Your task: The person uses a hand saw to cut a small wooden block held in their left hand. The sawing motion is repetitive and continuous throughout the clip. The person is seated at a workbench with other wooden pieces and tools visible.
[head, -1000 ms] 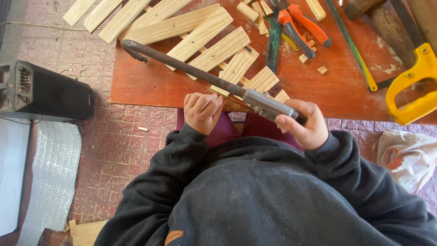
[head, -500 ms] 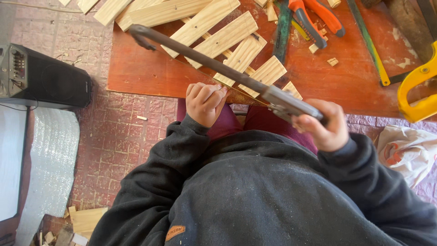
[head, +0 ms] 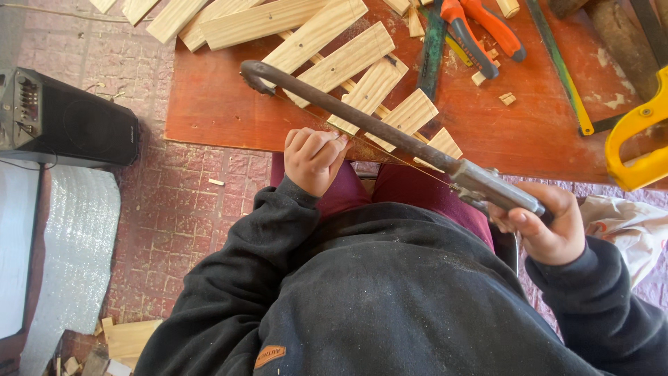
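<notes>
Seen from above, over a dark sweatshirt and maroon trousers. Right hand [head: 550, 226] at about 4 o'clock, fingers wrapped tight around the grey handle of a rusty-framed hacksaw [head: 376, 129], frame running on a slant from that grip up to roughly 11 o'clock, curved far end hanging over the red-brown desk [head: 229, 111]. Thin blade just visible below the frame, crossing the desk's near edge. Left hand [head: 313, 159] near the picture's centre, fingers curled narrow and pressed down on a small wood piece [head: 335, 139] at the desk edge, right beside the blade; most of that piece hidden under the knuckles, so exact shape hard to tell. Beyond the saw, toward 12 o'clock, a scatter of pale wooden slats [head: 327, 42], flat on the desk, some overlapping, several lying under the saw frame. At 1 o'clock, orange-handled pliers [head: 480, 28] beside a green-bladed tool [head: 433, 49], with small wood offcuts [head: 506, 98] near them. At 3 o'clock, a yellow saw handle [head: 637, 143] at the frame's edge. At 9 o'clock, on the brick-patterned floor [head: 202, 209], a black speaker box [head: 69, 118]; at 7 o'clock, more pale wood scraps [head: 129, 338] on the floor.
</notes>
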